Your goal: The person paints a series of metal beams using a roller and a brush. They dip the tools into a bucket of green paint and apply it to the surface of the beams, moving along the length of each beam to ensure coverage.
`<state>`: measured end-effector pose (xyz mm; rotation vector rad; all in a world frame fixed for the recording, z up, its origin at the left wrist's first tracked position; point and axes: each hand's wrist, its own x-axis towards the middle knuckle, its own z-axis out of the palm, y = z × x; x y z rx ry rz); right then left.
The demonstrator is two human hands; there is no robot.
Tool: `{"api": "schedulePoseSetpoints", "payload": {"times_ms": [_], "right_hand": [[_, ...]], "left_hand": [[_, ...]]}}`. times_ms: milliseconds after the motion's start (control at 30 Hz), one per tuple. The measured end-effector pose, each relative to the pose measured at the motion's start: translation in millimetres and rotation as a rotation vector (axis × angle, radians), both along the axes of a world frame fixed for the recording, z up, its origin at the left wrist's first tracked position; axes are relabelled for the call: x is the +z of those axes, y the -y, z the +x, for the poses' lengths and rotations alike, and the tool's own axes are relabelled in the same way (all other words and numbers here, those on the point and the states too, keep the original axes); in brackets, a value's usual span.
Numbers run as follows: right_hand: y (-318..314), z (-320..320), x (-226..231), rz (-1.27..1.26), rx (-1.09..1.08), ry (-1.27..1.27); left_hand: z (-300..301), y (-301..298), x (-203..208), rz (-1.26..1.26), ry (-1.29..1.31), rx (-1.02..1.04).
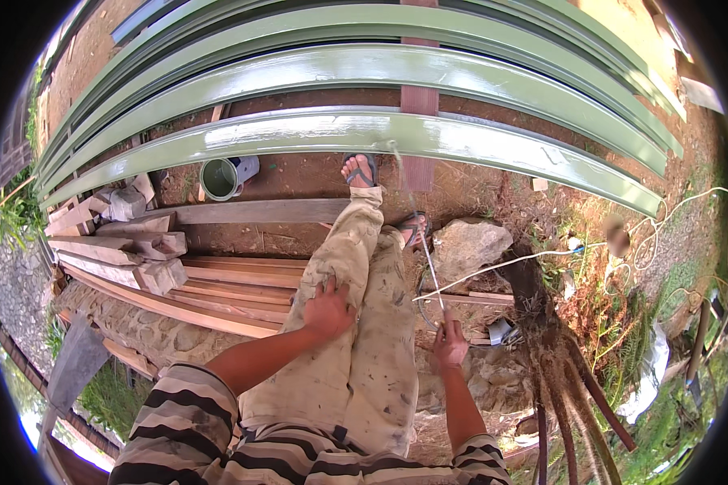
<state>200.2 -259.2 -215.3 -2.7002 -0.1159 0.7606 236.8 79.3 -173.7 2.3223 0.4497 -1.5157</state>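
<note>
My right hand is closed round the handle of a long thin rod, which looks like a slim paint roller. Its far end reaches the lower edge of the nearest glossy green beam; whether it touches cannot be made out. My left hand lies on my trousered left leg, fingers apart, with nothing in it. Left of my front foot, a bucket with a green inside sits tilted on the soil.
More green beams run across ahead, over a reddish-brown crosspiece. Wooden planks and squared offcuts are stacked at left. A large rock, a pale cable and a bundle of dark poles are at right.
</note>
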Motion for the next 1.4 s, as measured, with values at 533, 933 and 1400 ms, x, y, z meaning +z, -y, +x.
{"api": "schedulePoseSetpoints", "payload": {"times_ms": [533, 933, 1400], "right_hand": [[30, 178, -12, -0.034, 0.606, 0.042], [68, 282, 31, -0.164, 0.772, 0.131], [-265, 287, -51, 0.201, 0.997, -0.188]], "left_hand": [[30, -32, -2, -0.078, -0.065, 0.198], [55, -51, -3, -0.087, -0.069, 0.238], [97, -105, 4, -0.131, -0.110, 0.395]]}}
